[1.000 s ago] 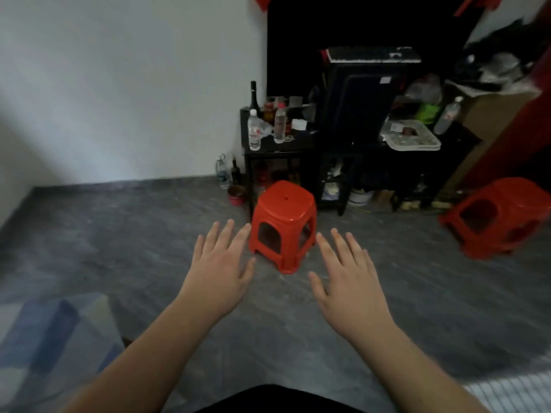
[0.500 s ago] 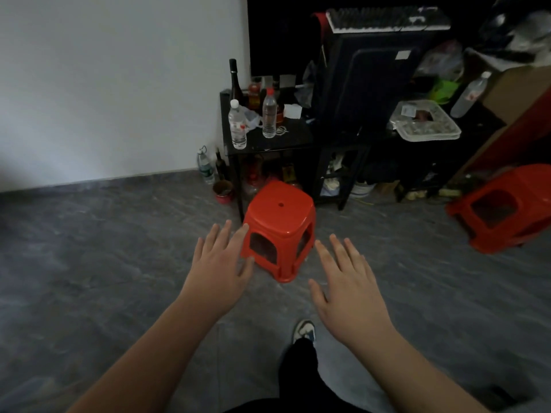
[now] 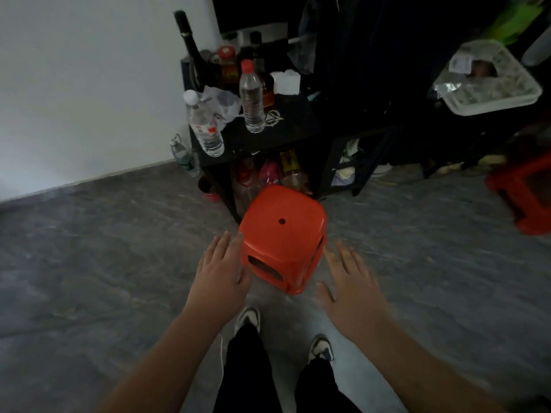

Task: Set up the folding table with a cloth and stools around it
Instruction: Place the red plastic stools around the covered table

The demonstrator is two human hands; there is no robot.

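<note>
A red plastic stool [image 3: 283, 234] stands upright on the grey floor just in front of me, a small hole in its seat. My left hand [image 3: 222, 272] hovers at its left side with fingers straight, fingertips close to the seat's edge. My right hand [image 3: 350, 281] is stretched out flat at its right side, a little apart from it. Neither hand holds anything. A second red stool [image 3: 520, 198] sits at the far right edge, partly cut off. No folding table or cloth is in view.
A black shelf unit [image 3: 286, 126] stands right behind the stool, with water bottles [image 3: 205, 126], a wine bottle [image 3: 189, 46] and jars on it. A white tray [image 3: 489, 81] rests on dark furniture at right. My shoes [image 3: 249, 318] are on the floor below.
I have stepped closer to the stool; it looms larger and lower in view. Both hands now flank it instead of hovering in front of it.
</note>
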